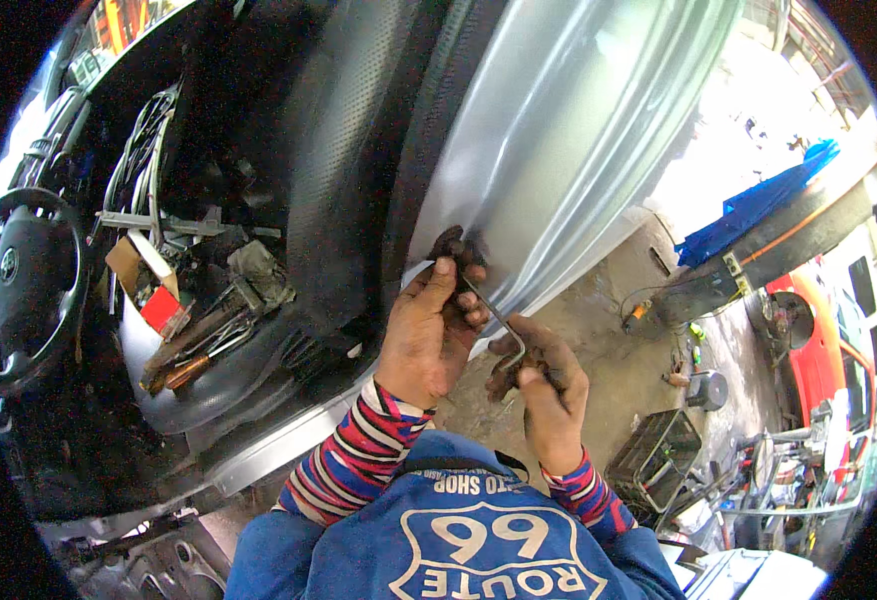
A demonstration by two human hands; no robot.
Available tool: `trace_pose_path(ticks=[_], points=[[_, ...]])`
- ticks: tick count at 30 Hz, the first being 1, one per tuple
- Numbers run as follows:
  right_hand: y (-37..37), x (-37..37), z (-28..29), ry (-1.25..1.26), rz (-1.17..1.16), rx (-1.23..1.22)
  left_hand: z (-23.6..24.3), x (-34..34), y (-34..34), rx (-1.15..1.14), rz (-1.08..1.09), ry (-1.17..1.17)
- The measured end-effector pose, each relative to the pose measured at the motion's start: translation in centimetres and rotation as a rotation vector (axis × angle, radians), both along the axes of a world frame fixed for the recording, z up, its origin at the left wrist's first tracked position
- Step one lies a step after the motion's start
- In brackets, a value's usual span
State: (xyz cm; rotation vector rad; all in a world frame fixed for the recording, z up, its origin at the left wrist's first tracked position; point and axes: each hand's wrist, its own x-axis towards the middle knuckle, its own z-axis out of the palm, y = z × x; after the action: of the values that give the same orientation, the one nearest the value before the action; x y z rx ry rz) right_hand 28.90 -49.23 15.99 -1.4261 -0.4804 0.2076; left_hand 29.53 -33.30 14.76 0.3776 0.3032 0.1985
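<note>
My left hand [423, 330] is closed around a small dark metal part [448, 243] against the silver metal body panel [548, 120] of a car, beside the dark edge of the opening. A thin bent metal rod [490, 312], like a hex key, runs from there down to my right hand [548, 395], whose fingers are curled round its angled end. The fingertips of both hands are dark with grime, and the exact fit of the rod at the dark part is partly hidden by my fingers.
The car seat [148, 370] at left holds a red box [160, 308], tools and wires, near a steering wheel [28, 270]. At right are a blue sheet [738, 210] on a long rail, a black crate [648, 460], a red vehicle [808, 350] and assorted parts.
</note>
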Motion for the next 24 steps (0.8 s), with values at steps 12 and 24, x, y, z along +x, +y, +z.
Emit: trace_pose_path(ticks=[12, 24], points=[[0.0, 0.3, 1.9, -0.343, -0.152, -0.498, -0.2, -0.2, 0.4, -0.062, -0.05, 0.019], [-0.7, 1.7, 3.6, -0.925, -0.189, -0.702, -0.2, 0.2, -0.2, -0.115, -0.061, -0.022]])
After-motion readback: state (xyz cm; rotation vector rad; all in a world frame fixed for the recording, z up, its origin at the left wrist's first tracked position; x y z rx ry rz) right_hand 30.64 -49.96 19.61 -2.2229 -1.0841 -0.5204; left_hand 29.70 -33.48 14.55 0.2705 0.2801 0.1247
